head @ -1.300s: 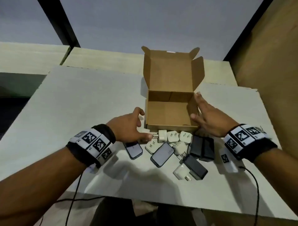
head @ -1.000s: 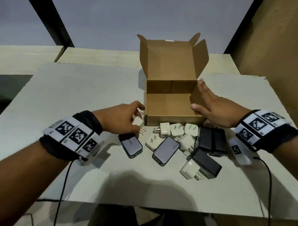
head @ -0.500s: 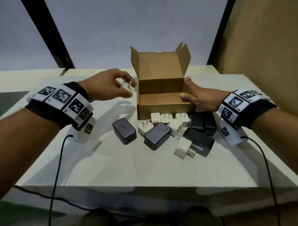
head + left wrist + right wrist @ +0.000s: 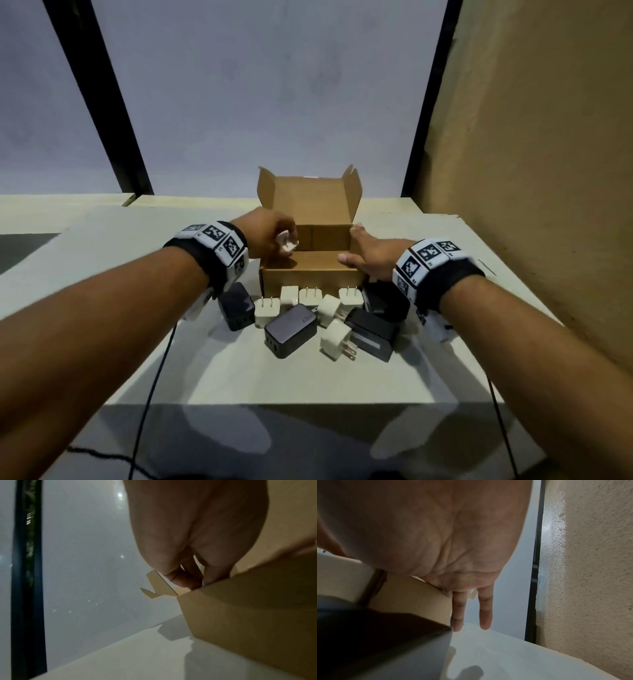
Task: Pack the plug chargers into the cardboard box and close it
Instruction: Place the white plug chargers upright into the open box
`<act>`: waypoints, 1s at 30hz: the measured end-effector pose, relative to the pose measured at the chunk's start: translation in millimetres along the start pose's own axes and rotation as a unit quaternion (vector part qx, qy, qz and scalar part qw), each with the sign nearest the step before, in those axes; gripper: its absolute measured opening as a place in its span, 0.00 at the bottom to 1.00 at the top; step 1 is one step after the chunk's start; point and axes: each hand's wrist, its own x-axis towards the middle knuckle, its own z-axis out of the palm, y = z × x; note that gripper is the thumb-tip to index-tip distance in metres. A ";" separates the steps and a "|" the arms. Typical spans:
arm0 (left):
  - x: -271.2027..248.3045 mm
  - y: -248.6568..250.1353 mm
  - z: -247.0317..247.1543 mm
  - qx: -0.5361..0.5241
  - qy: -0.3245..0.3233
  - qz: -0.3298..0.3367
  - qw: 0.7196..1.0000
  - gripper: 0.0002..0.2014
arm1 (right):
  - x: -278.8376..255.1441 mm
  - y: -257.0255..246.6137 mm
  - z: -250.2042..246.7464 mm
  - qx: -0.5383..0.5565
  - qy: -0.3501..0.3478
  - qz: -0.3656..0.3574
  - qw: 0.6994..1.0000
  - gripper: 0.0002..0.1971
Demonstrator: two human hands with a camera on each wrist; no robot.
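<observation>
An open cardboard box [image 4: 310, 275] stands mid-table with its lid flaps upright. My left hand [image 4: 270, 236] pinches a small white plug charger [image 4: 287, 241] over the box's left wall; in the left wrist view the curled fingers [image 4: 180, 577] dip behind the box rim [image 4: 240, 601]. My right hand [image 4: 368, 255] lies flat with straight fingers [image 4: 485, 615] against the box's right side [image 4: 412, 597]. In front of the box lie several white chargers [image 4: 337, 337] and several dark chargers [image 4: 290, 329].
A tan wall [image 4: 531, 171] rises close on the right. The white table [image 4: 274, 383] ends at a near edge below the chargers. Black cables [image 4: 150, 387] hang from both wrists. A dark charger [image 4: 376, 635] fills the lower left of the right wrist view.
My left hand has lifted a white charger from the pile and carried it right, to just over the box's left wall. My right hand has stayed against the box. The head view has tilted up.
</observation>
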 end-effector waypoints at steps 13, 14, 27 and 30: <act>17.5 12.6 6.8 0.187 -0.034 0.009 0.982 0.13 | 2.8 4.3 2.3 -0.009 -0.003 -0.007 1.000 0.36; 18.8 12.1 6.2 0.181 -0.040 0.003 0.983 0.14 | 3.2 5.0 2.5 -0.007 -0.001 -0.009 1.000 0.36; 20.6 10.4 14.6 0.161 -0.006 -0.006 0.987 0.20 | 7.2 7.8 3.4 -0.026 -0.005 -0.002 1.000 0.37; 18.8 13.5 12.2 0.160 -0.017 0.002 0.987 0.19 | 6.7 6.6 2.2 -0.027 -0.006 0.002 1.000 0.37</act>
